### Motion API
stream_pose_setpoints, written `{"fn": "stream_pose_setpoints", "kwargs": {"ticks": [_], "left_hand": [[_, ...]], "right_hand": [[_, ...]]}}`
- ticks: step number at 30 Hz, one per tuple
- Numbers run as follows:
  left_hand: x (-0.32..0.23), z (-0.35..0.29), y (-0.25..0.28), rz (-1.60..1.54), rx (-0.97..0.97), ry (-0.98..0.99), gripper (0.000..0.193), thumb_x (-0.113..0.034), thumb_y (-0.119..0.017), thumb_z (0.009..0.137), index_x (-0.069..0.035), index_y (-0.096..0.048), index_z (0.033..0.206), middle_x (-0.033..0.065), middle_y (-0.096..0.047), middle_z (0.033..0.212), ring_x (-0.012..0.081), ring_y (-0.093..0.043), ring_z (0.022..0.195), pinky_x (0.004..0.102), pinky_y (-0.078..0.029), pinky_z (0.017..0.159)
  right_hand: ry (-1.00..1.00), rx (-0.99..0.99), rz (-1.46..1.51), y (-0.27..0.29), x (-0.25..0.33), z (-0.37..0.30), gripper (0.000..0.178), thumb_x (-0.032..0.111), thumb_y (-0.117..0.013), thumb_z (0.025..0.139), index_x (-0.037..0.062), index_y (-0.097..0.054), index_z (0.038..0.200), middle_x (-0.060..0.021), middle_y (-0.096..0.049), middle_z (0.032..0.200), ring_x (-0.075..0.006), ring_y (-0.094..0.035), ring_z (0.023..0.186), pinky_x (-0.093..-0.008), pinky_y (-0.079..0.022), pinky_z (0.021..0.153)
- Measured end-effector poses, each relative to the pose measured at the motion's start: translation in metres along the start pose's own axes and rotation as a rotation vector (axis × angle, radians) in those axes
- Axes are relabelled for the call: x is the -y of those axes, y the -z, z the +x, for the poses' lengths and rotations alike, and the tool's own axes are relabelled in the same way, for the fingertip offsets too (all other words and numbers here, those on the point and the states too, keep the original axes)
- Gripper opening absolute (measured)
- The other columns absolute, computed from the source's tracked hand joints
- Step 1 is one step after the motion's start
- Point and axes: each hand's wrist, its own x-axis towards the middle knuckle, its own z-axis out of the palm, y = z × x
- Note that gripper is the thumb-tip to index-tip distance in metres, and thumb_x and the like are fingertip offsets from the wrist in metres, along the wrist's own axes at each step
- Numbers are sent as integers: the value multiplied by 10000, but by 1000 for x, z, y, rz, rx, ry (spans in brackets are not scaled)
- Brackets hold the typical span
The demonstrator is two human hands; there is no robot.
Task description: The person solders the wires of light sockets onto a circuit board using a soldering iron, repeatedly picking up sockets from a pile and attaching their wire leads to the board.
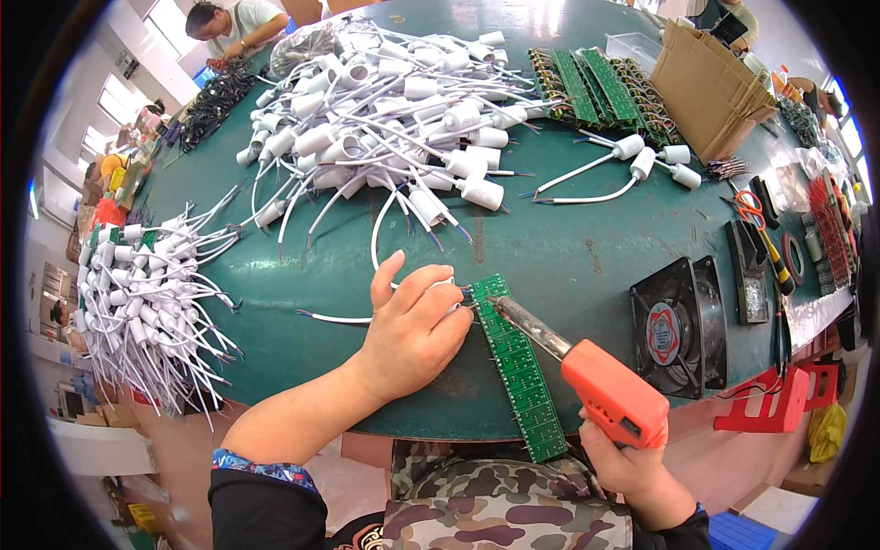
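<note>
My left hand (412,330) is closed on a white cable, its thin wire ends at the upper left edge of a long green circuit board panel (524,371). Part of the cable is hidden behind my fingers. The panel runs from mid-table to the front edge, divided into several small repeated sections. My right hand (628,463) grips the handle of a red soldering gun (616,390). The gun's metal barrel points up and left, its tip at the panel's upper end, close to the wires. Another piece of white cable (337,319) sticks out to the left of my left hand.
A big heap of white lamp sockets with cables (367,119) covers the back; another bundle (147,302) lies at left. To the right are a black fan (678,328), orange-handled scissors (749,211) and a cardboard box (710,92). More circuit boards (596,87) lie behind. A person (238,27) works at far left.
</note>
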Motion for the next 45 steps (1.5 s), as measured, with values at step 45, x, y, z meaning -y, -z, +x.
{"fn": "stream_pose_setpoints", "kwargs": {"ticks": [45], "left_hand": [[-4, 7, -3, -75, -18, 68, 183, -69, -785, 725, -99, -673, 867, 45, -625, 1012, 276, -637, 1057, 530, -393, 1072]], "right_hand": [[52, 32, 108, -1, -13, 2, 513, 33, -792, 816, -94, -577, 1264, -184, -712, 1076, -234, -721, 853, -332, -568, 752]]}}
